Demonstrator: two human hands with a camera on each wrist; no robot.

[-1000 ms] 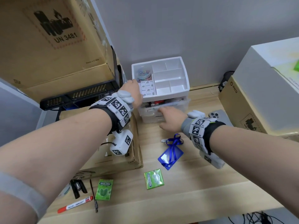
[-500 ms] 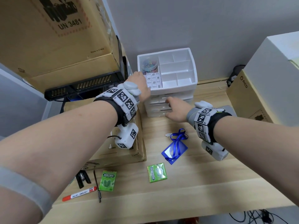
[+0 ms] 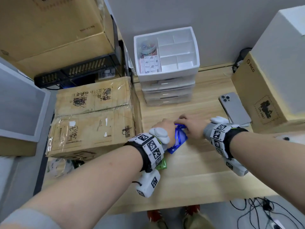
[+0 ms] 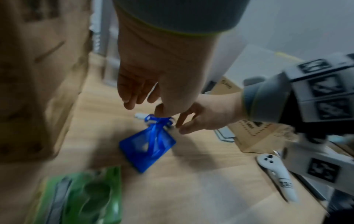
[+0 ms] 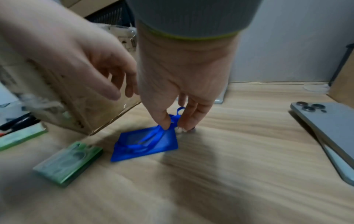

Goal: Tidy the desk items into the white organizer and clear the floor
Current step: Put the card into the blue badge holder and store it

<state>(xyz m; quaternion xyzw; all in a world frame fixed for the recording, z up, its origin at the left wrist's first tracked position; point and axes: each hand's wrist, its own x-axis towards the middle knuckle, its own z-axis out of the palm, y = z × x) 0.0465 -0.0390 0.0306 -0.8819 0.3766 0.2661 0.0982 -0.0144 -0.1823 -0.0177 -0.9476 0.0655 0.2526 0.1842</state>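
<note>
A blue card holder (image 3: 179, 139) (image 4: 147, 148) (image 5: 145, 145) with a blue ribbon (image 5: 153, 134) lies flat on the wooden desk. My right hand (image 3: 181, 119) (image 5: 173, 124) (image 4: 180, 125) pinches the ribbon's knot between thumb and fingers. Just left of it my left hand (image 3: 166, 125) (image 4: 141, 100) (image 5: 118, 89) hovers, its fingers relaxed and holding nothing. The white organizer (image 3: 168, 76) stands at the back by the wall. Its drawers are pushed in, and its top tray holds clips and small note pads in the left compartments.
A green gum pack (image 5: 69, 165) (image 4: 82, 197) lies near the holder, and a second one (image 5: 19, 139) lies further left. A grey phone (image 3: 234, 108) (image 5: 325, 128) rests at the right. Cardboard boxes (image 3: 92, 121) (image 3: 257, 90) flank the desk. Cables lie on the floor.
Both hands have left the organizer, whose drawer is now pushed in, and come back toward me to the blue card holder. The right hand has taken hold of the ribbon.
</note>
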